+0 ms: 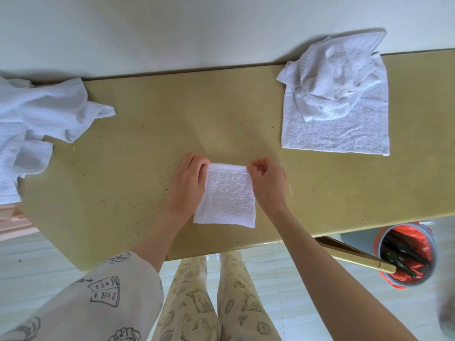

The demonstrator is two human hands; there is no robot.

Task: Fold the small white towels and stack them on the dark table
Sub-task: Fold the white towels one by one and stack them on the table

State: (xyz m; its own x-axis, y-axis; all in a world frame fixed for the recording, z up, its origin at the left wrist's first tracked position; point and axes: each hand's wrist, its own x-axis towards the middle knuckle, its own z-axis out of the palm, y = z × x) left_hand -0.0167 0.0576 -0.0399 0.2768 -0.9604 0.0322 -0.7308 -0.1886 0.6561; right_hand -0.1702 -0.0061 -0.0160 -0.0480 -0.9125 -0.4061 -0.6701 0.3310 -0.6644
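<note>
A pale wall (172,28) is seen at 12 o'clock, and a light floor (37,262) at 6 o'clock. The yellow-green table (138,148) is stretched across the middle. Crumpled white towels (37,119) are piled at 9 o'clock, and more towels (334,99) at 2 o'clock. A bucket (406,257) is stood at 4 o'clock. The small folded towel (226,198) is laid flat in the middle; its far corners are pinched by the left hand (187,183) and right hand (268,183).

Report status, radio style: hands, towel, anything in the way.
Left hand and right hand pinch far corners of folded towel. Towel flat on table, mid-fold. Loose towels at left and right, clear of work.
</note>
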